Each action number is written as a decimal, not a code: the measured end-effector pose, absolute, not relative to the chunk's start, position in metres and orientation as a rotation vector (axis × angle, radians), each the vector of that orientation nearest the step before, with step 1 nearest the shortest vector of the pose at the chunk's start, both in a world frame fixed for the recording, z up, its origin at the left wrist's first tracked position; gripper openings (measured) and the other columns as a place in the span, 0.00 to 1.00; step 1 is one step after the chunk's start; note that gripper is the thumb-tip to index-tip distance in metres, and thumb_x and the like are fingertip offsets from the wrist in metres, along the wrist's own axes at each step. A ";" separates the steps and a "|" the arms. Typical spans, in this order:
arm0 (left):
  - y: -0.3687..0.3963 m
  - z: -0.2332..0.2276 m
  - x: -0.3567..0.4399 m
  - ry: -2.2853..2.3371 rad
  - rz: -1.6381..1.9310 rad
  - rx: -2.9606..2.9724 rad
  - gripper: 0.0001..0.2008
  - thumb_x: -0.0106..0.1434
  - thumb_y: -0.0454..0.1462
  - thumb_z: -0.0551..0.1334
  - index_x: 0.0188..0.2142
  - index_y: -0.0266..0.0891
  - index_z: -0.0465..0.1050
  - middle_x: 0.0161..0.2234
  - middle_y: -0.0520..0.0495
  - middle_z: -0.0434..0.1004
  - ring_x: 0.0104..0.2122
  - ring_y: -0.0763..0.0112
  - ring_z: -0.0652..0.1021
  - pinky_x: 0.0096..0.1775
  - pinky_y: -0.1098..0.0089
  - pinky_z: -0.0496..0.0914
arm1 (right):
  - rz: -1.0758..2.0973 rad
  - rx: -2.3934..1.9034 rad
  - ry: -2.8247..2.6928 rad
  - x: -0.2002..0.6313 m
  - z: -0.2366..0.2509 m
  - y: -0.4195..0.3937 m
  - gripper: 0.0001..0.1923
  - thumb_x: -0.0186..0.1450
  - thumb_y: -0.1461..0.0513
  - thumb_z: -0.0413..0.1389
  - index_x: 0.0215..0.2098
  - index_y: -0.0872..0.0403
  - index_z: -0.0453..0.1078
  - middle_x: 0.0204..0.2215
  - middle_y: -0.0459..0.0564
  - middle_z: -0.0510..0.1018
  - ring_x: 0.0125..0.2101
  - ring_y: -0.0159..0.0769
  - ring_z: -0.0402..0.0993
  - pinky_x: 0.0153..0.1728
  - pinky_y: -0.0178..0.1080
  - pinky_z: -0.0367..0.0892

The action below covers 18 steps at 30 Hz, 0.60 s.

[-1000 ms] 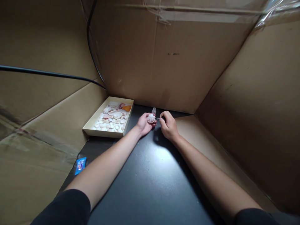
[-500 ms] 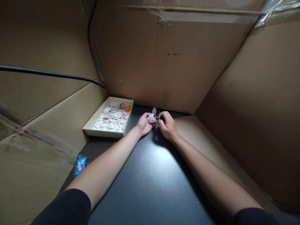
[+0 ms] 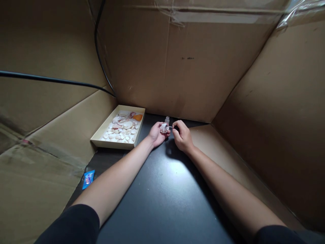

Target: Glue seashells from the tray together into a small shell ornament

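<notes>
Lower part of the small clear bottle (image 3: 167, 119) is hidden behind the ribbed shell (image 3: 164, 128); the thin tool (image 3: 170, 127) runs into the right hand (image 3: 182, 136), type indeterminable; both hands virtually unmoved since half a second ago; left hand (image 3: 155, 135) grasps the shell, far centre; right fingers pinch the tool just right of it; cream tray (image 3: 111, 145), far left, contains assorted shells (image 3: 119, 132), one orange piece (image 3: 137, 117).
</notes>
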<state>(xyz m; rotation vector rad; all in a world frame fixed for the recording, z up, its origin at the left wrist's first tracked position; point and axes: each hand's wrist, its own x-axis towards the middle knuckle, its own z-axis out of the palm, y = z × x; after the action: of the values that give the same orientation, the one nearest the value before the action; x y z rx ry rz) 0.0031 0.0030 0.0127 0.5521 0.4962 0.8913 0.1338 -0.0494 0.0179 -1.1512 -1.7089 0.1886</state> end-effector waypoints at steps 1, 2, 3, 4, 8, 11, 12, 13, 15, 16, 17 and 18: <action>0.003 0.013 0.003 0.497 0.895 0.553 0.12 0.62 0.35 0.49 0.28 0.34 0.68 0.23 0.45 0.69 0.20 0.72 0.70 0.23 0.72 0.62 | 0.187 -1.161 -1.715 0.134 0.018 -0.050 0.03 0.60 0.63 0.47 0.31 0.52 0.61 0.29 0.46 0.67 0.30 0.33 0.63 0.33 0.35 0.58; 0.003 0.012 0.003 0.504 0.898 0.553 0.12 0.62 0.35 0.49 0.28 0.34 0.68 0.23 0.45 0.69 0.20 0.72 0.70 0.23 0.72 0.62 | 0.188 -1.176 -1.721 0.134 0.018 -0.050 0.03 0.61 0.63 0.46 0.30 0.52 0.61 0.29 0.46 0.67 0.30 0.33 0.63 0.33 0.35 0.58; 0.003 0.012 0.003 0.513 0.899 0.552 0.12 0.62 0.35 0.49 0.28 0.34 0.68 0.23 0.45 0.69 0.20 0.72 0.69 0.23 0.72 0.62 | 0.190 -1.191 -1.722 0.133 0.018 -0.050 0.04 0.61 0.63 0.46 0.30 0.52 0.61 0.28 0.46 0.67 0.29 0.33 0.63 0.33 0.35 0.58; 0.004 0.012 0.003 0.521 0.899 0.552 0.12 0.62 0.35 0.49 0.28 0.34 0.68 0.23 0.45 0.69 0.20 0.72 0.69 0.23 0.72 0.62 | 0.191 -1.199 -1.717 0.133 0.018 -0.050 0.04 0.60 0.63 0.46 0.29 0.52 0.61 0.27 0.45 0.67 0.28 0.33 0.62 0.32 0.35 0.58; 0.003 0.013 0.004 0.510 0.896 0.554 0.13 0.62 0.35 0.49 0.28 0.33 0.68 0.23 0.45 0.69 0.20 0.72 0.69 0.23 0.72 0.62 | 0.186 -1.157 -1.703 0.132 0.018 -0.050 0.04 0.61 0.62 0.47 0.30 0.52 0.61 0.29 0.46 0.68 0.30 0.33 0.64 0.33 0.35 0.59; 0.002 0.014 0.004 0.516 0.906 0.553 0.13 0.62 0.35 0.48 0.27 0.33 0.68 0.22 0.46 0.68 0.19 0.73 0.69 0.23 0.72 0.62 | 0.213 -1.155 -1.737 0.132 0.017 -0.050 0.04 0.62 0.63 0.47 0.30 0.53 0.62 0.29 0.46 0.68 0.30 0.33 0.64 0.34 0.35 0.59; 0.002 0.014 0.004 0.520 0.908 0.555 0.13 0.62 0.35 0.48 0.27 0.33 0.68 0.22 0.46 0.68 0.20 0.72 0.70 0.23 0.72 0.62 | 0.220 -1.155 -1.742 0.131 0.017 -0.050 0.05 0.62 0.63 0.46 0.29 0.53 0.61 0.28 0.46 0.68 0.29 0.32 0.64 0.33 0.35 0.59; 0.002 0.015 0.003 0.522 0.907 0.557 0.13 0.62 0.35 0.48 0.27 0.33 0.68 0.22 0.46 0.68 0.20 0.72 0.70 0.23 0.72 0.62 | 0.221 -1.150 -1.742 0.131 0.017 -0.050 0.05 0.61 0.63 0.46 0.28 0.53 0.61 0.27 0.46 0.67 0.29 0.32 0.63 0.33 0.35 0.59; 0.001 0.015 0.003 0.515 0.903 0.561 0.12 0.62 0.34 0.49 0.28 0.33 0.69 0.23 0.45 0.69 0.20 0.72 0.70 0.23 0.72 0.62 | 0.206 -1.131 -1.728 0.131 0.017 -0.050 0.05 0.62 0.63 0.46 0.29 0.53 0.62 0.28 0.46 0.68 0.30 0.33 0.64 0.34 0.35 0.59; 0.001 0.015 0.003 0.508 0.903 0.560 0.12 0.61 0.34 0.49 0.28 0.33 0.69 0.23 0.45 0.70 0.20 0.72 0.70 0.23 0.72 0.62 | 0.195 -1.131 -1.721 0.131 0.017 -0.050 0.05 0.62 0.62 0.47 0.31 0.53 0.63 0.30 0.47 0.68 0.31 0.33 0.65 0.34 0.35 0.60; 0.001 0.015 0.003 0.505 0.905 0.558 0.12 0.61 0.34 0.49 0.28 0.33 0.69 0.24 0.45 0.70 0.21 0.72 0.70 0.23 0.72 0.62 | 0.191 -1.138 -1.722 0.131 0.017 -0.050 0.05 0.63 0.62 0.47 0.32 0.53 0.63 0.30 0.47 0.69 0.31 0.33 0.65 0.34 0.35 0.60; 0.001 0.015 0.003 0.506 0.910 0.555 0.12 0.61 0.34 0.49 0.28 0.33 0.69 0.23 0.45 0.70 0.21 0.72 0.70 0.24 0.72 0.63 | 0.197 -1.149 -1.733 0.131 0.017 -0.050 0.05 0.63 0.61 0.47 0.31 0.52 0.63 0.30 0.47 0.69 0.31 0.33 0.65 0.34 0.35 0.60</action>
<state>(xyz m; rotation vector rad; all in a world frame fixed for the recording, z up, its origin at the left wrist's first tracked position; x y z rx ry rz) 0.0029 0.0015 0.0148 0.5547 0.5057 0.9097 0.1306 -0.0504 0.0170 -1.1493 -1.7325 0.1966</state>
